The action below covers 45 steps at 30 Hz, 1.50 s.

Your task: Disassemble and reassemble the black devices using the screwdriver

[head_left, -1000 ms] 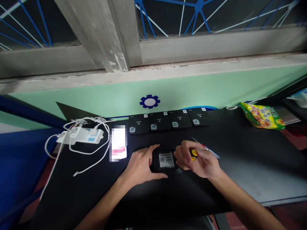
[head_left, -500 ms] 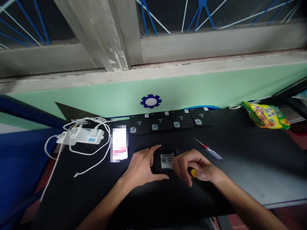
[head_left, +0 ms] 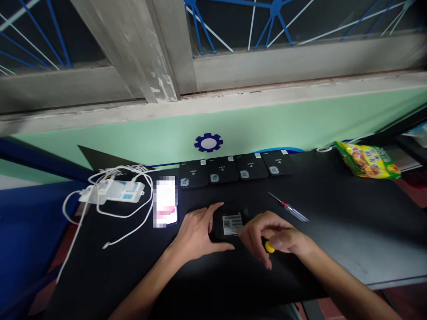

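Note:
A flat black device with a white barcode label (head_left: 232, 224) lies on the black table. My left hand (head_left: 196, 231) grips its left side, fingers at the far edge and thumb along the near one. My right hand (head_left: 270, 235) is closed around a screwdriver with a yellow-and-black handle (head_left: 270, 247), over the device's right end. Only the handle's end shows; the fingers hide its shaft and tip. Beyond that hand lies a second screwdriver (head_left: 291, 210) with a clear handle and a red collar.
Several black boxes (head_left: 223, 170) stand in a row along the wall. At left are a phone with a lit screen (head_left: 166, 202), a white power strip (head_left: 125, 191) and looped white cables. A yellow-green snack bag (head_left: 368, 162) lies at the right back.
My right hand has moved toward me and turned, lowering the yellow-and-black handle's end and uncovering more of the second screwdriver. My left hand stays on the device.

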Each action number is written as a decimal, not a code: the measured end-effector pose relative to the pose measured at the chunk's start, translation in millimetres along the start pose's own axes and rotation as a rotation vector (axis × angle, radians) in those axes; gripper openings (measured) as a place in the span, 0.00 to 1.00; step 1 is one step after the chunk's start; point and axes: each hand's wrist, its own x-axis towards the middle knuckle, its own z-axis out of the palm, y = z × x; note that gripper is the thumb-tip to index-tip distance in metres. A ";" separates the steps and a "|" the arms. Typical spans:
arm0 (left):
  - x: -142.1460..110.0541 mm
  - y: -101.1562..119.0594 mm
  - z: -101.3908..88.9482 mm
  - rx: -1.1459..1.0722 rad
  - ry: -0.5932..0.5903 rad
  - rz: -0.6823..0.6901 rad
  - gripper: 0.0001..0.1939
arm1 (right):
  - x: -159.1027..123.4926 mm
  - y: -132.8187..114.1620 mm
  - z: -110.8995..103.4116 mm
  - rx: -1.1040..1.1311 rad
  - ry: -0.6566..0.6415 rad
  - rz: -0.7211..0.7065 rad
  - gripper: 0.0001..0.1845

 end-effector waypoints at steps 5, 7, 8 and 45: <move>0.3 0.1 0.1 0.010 -0.008 -0.011 0.57 | 0.9 -3.6 6.6 0.050 0.002 -0.032 0.15; 0.6 -0.4 0.4 0.010 -0.005 -0.009 0.57 | 1.0 -4.6 9.5 0.103 0.016 -0.007 0.18; 0.7 -0.8 0.5 0.010 -0.004 -0.005 0.58 | 1.0 -4.9 10.1 0.122 0.025 0.004 0.20; 1.0 0.0 -0.7 0.003 -0.021 -0.007 0.58 | -2.4 -4.0 9.4 0.034 0.065 0.004 0.18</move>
